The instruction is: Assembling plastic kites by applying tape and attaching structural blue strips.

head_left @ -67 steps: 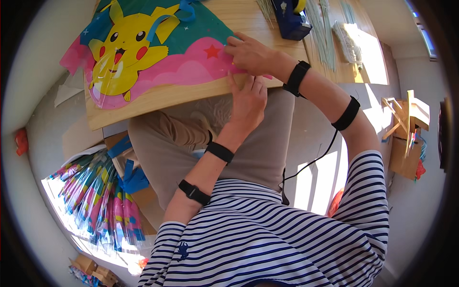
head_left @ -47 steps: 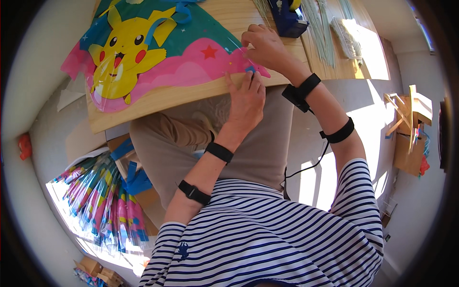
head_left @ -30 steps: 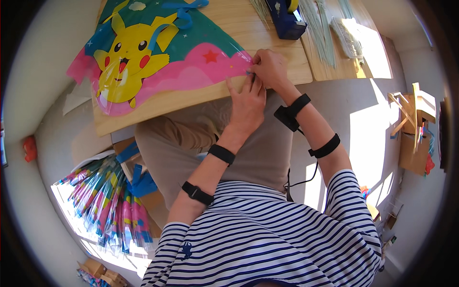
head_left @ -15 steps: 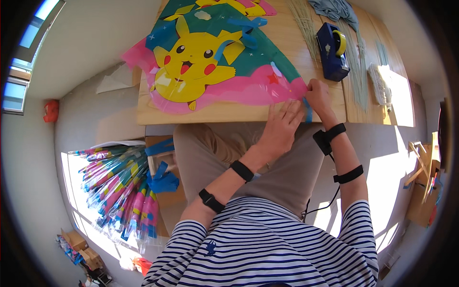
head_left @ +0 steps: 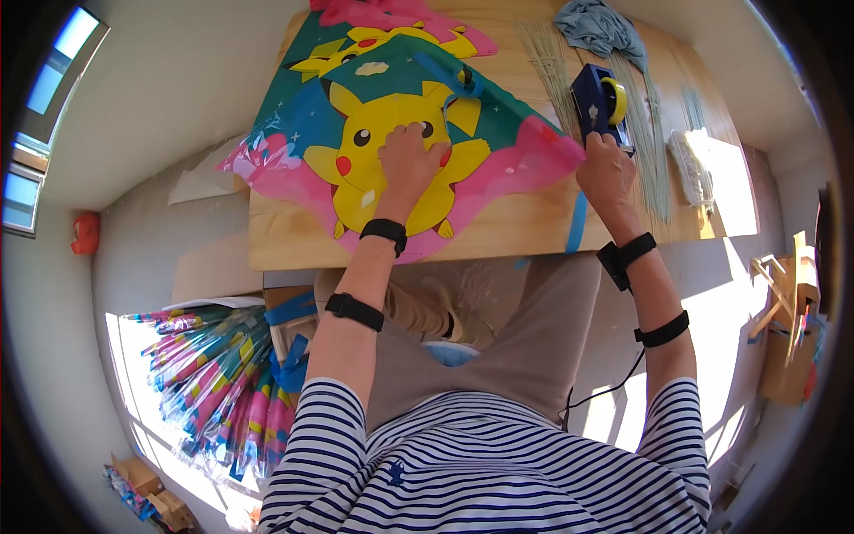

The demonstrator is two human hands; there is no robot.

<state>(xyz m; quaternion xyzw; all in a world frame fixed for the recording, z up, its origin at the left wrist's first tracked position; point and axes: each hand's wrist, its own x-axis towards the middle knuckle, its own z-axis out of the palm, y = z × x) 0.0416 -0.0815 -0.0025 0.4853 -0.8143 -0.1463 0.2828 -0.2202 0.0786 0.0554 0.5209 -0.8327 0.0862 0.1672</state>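
Observation:
A kite sail (head_left: 498, 169) of thin plastic, green, blue and pink with a big yellow cartoon figure, lies at the table's front edge. Its pink corner points right. My left hand (head_left: 414, 165) rests on the figure's head, fingers spread on the sheet. Beyond the sail's right corner, my right hand (head_left: 609, 178) reaches the near end of a dark blue tape dispenser (head_left: 589, 98) holding a yellow-cored roll. The right fingers are pinched together there; what is between them is hidden. A blue strip (head_left: 577, 222) sticks to the table edge below.
Another printed sail (head_left: 409, 11) lies farther back. Bundles of thin sticks (head_left: 543, 58), a grey-blue cloth (head_left: 600, 31) and a clear bag of white pieces (head_left: 689, 165) lie on the table (head_left: 498, 236). Many folded kites (head_left: 213, 374) stand at the lower left.
My left hand has moved from the sail's right corner onto the yellow figure. My right hand has left that corner for the tape dispenser. The sail has shifted and turned.

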